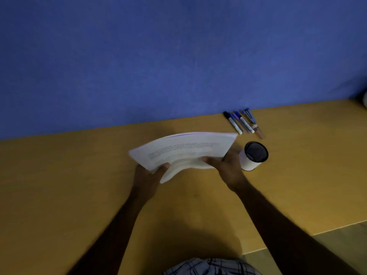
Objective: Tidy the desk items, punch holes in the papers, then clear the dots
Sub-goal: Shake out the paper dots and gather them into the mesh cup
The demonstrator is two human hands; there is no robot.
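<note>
White papers (184,149) in both hands (148,175)

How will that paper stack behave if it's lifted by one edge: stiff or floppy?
Probably floppy: the paper stack already curves between the left hand and the right hand. Its sheets likely slide apart easily, since the lower ones fan out near the left hand. Gripping it with both hands seems safer than holding one edge.

The stack of papers (184,151) is blurring, leaving its printed lines unreadable, and is hiding the fingers of the left hand (148,176) and right hand (228,167) beneath it. The frame's right edge is cutting off a pale object (364,100). Labels on the markers (241,123) are showing too small to read.
</note>
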